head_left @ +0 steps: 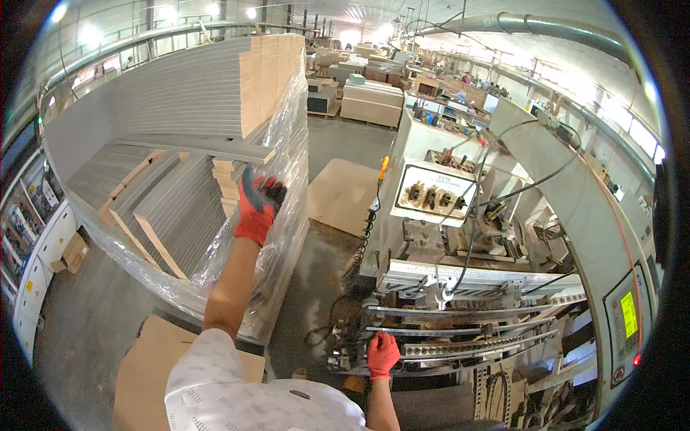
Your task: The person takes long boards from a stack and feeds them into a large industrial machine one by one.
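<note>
Head view: left hand (256, 208), red-gloved, curls closed over the end of a grey panel (208, 147) jutting from the plastic-wrapped stack (172, 93). Right hand (382, 354) rests, fingers folded, on the machine rail (460, 348). Best drawn out level, clear of the wrap.

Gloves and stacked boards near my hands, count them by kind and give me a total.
Red gloves: 2, left hand at the end of the board stack, right hand on the machine rail
Wrapped board stacks: 1
Total: 3
</note>
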Available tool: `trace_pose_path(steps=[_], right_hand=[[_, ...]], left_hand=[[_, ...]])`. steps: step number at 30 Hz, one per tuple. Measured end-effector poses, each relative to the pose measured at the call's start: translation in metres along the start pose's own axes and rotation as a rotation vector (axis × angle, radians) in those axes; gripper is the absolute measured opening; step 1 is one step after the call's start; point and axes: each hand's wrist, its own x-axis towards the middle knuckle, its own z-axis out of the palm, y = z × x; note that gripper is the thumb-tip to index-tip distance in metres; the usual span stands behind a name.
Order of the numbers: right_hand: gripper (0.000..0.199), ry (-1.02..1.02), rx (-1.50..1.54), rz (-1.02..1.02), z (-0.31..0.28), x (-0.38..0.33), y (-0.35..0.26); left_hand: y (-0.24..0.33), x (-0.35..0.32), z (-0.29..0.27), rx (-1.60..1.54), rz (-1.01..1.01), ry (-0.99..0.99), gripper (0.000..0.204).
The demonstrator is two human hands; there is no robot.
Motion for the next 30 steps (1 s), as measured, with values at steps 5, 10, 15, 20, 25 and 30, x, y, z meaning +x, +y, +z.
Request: trace_pose_path(steps=[5,10,15,20,25,30], right_hand=[[0.010,0.045,0.013,-0.028,0.000,0.000,-0.001],[0.009,0.045,0.029,-0.018,0.001,-0.002,0.002],[0.007,0.065,0.026,0.003,0.002,-0.001,0.004],[0.007,0.045,0.034,0.007,-0.001,0.000,0.000],[0.009,0.044,0.018,-0.005,-0.001,-0.001,-0.001],[0.009,0.039,-0.002,-0.005,0.002,-0.002,0.004]], left_hand=[[0.019,0.044,0.028,0.008,-0.099,-0.281,0.091],[0.024,0.047,0.040,0.169,-0.006,-0.407,0.082],[0.023,0.012,0.010,0.224,0.073,-0.380,0.056],[0.035,-0.006,-0.013,0.233,0.055,-0.134,0.052],[0.060,0.008,-0.008,0.169,-0.009,-0.082,0.050],[0.065,-0.009,0.002,0.456,0.188,-0.224,0.049]])
